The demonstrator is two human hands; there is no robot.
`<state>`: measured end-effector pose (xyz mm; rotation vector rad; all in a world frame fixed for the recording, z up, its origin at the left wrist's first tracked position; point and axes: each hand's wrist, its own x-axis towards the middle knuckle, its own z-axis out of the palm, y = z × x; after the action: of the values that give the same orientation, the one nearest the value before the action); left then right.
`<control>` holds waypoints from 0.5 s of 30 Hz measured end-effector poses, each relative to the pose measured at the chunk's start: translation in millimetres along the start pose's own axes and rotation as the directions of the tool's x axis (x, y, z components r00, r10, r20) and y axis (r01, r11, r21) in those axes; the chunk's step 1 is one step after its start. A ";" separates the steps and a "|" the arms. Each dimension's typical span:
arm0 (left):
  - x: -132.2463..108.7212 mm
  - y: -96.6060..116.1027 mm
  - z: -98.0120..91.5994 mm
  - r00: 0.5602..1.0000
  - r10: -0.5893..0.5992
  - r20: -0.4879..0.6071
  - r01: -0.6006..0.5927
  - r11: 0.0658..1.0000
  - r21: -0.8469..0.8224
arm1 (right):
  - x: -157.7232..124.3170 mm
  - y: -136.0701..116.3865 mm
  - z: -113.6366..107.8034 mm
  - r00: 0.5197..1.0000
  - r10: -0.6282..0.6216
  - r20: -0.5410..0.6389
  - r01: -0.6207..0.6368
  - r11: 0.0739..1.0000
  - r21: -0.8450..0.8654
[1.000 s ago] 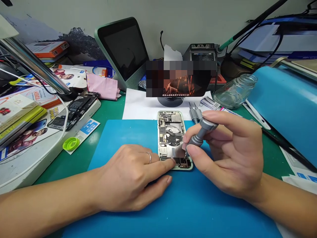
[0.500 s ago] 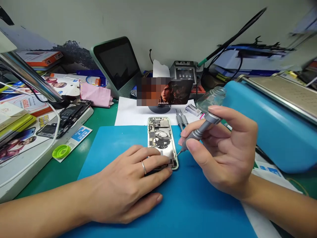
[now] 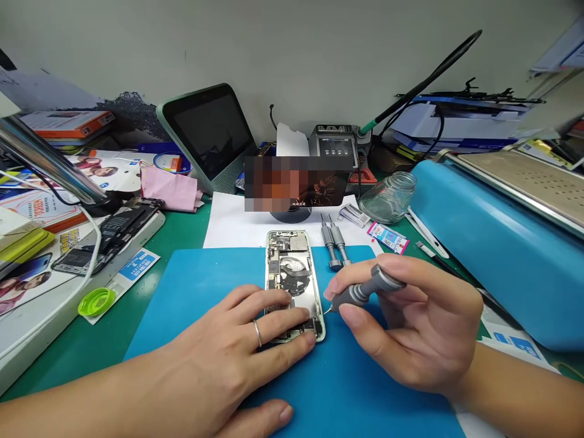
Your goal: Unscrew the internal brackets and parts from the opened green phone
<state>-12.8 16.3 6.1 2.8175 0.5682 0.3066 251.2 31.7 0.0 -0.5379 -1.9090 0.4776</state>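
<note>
On the blue mat (image 3: 196, 286) lies an opened smartphone (image 3: 298, 249), its inner parts bare and its frame pale green. My left hand (image 3: 228, 347) rests across the phone's lower end, fingers stretched out and covering part of it; a ring is on one finger. In my right hand (image 3: 424, 328) a grey precision screwdriver (image 3: 365, 292) is pinched between thumb and fingers. The driver leans over, its thin tip close to the phone's lower right edge; I cannot tell whether it touches. Two more screwdrivers (image 3: 335, 237) lie just beyond the phone's right side.
Behind the phone, a screen on a round stand (image 3: 314, 182) shows a partly pixelated picture. A glass jar (image 3: 390, 198) stands beside a blue machine (image 3: 493, 255) at right. On the left are a green cap (image 3: 97, 302), a dismantled phone (image 3: 109, 237) and a lamp pole (image 3: 55, 158).
The view has tilted, so most things sit lower in the picture. The screwdriver in my right hand now leans flatter, its tip still by the phone's right edge. My left hand stays on the phone.
</note>
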 end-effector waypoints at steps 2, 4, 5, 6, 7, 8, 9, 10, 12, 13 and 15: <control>0.1 -0.4 1.9 1.000 -0.003 -0.013 0.002 1.000 -0.021 | 0.1 1.5 0.1 1.000 0.007 0.014 -0.007 1.000 -0.002; -0.3 -0.7 3.5 1.000 -0.008 -0.011 0.008 0.999 -0.032 | 0.1 3.3 0.2 1.000 0.004 0.028 -0.004 1.000 -0.009; -0.5 -0.8 3.9 1.000 -0.010 -0.009 0.010 0.999 -0.033 | 0.1 4.0 0.2 1.000 0.005 0.031 -0.005 1.000 -0.007; -0.7 -0.8 4.0 1.000 -0.012 -0.008 0.012 0.999 -0.034 | 0.2 4.6 0.2 0.999 0.007 0.033 -0.007 1.000 0.001; -0.9 -0.9 3.9 1.000 -0.013 -0.010 0.013 0.999 -0.035 | 0.2 4.9 0.3 0.999 0.010 0.037 -0.010 1.000 0.011; -0.9 -1.0 3.5 1.000 -0.013 -0.010 0.013 0.999 -0.035 | 0.4 5.0 0.3 0.999 0.014 0.041 -0.014 1.000 0.020; -0.8 -1.0 3.1 1.000 -0.012 -0.009 0.012 0.999 -0.036 | 0.6 4.9 0.5 0.999 0.020 0.044 -0.021 0.999 0.024; -0.7 -1.1 2.6 1.000 -0.013 -0.008 0.012 0.999 -0.035 | 0.8 4.8 0.7 0.999 0.028 0.042 -0.029 0.999 0.024; -0.3 -1.1 1.7 1.000 -0.012 -0.005 0.012 0.999 -0.035 | 1.2 4.5 1.1 0.999 0.032 0.040 -0.032 0.999 0.018; -0.1 -1.1 1.3 1.000 -0.012 -0.007 0.012 0.999 -0.035 | 1.3 4.4 1.3 0.998 0.034 0.044 -0.035 0.999 0.014; 0.3 -1.3 0.7 1.000 -0.013 -0.008 0.013 0.999 -0.039 | 1.1 4.4 1.6 0.998 0.036 0.060 -0.038 0.999 0.027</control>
<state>-12.8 17.5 5.2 2.7750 0.5759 0.3231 250.0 35.8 -2.3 -0.5472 -1.9491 0.5494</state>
